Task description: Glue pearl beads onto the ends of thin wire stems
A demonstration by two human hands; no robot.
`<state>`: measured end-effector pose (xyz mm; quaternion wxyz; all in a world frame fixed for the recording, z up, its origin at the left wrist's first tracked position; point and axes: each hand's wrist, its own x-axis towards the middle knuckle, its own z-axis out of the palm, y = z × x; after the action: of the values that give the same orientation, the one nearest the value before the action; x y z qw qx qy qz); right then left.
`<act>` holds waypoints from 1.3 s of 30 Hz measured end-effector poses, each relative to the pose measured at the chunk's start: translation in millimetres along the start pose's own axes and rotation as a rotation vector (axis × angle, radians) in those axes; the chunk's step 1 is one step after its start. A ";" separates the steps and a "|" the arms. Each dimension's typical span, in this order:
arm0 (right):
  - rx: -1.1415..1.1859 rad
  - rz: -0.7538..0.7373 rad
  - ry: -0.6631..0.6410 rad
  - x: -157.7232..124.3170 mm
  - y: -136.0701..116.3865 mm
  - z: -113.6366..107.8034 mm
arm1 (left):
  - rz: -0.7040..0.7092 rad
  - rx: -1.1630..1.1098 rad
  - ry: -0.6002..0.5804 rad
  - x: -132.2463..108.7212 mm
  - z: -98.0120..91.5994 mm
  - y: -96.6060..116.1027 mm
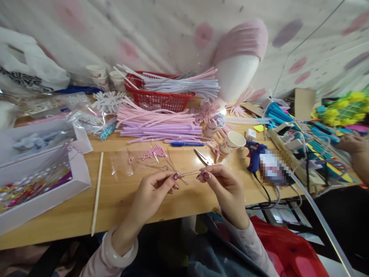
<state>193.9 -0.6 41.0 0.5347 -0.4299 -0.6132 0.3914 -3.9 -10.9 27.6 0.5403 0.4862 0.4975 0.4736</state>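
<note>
Nearside of the pink beads [152, 152], left hand [157, 189] and right hand [226, 187] fingertip-pinch a thin wire [190, 173], apparently to hold it straight.

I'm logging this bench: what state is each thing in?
Left hand: fingers pinched on thin wire
Right hand: fingers pinched on it too
Pink beads: mostly clustered
Blue pen: lying flat
Scissors: lying, opening unclear
Nearest paper cup: upright, open
Red basket: upright, filled
Nearest white box: open, filled
Glue gun: corded; on or off unclear
</note>
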 end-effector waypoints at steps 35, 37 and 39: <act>0.373 0.162 0.087 1.0 0.2 7.1 | -0.217 0.092 -0.141 2.5 -4.1 -7.6; 0.397 0.166 0.087 0.7 0.7 6.2 | -0.249 0.090 -0.206 2.8 -6.6 -5.5; 0.424 0.169 0.080 0.7 0.8 5.6 | -0.268 0.099 -0.203 0.8 -6.4 -2.2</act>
<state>188.4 0.2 39.8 0.6023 -0.3729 -0.4576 0.5374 -10.2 -9.9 25.1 0.6214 0.4868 0.5237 0.3205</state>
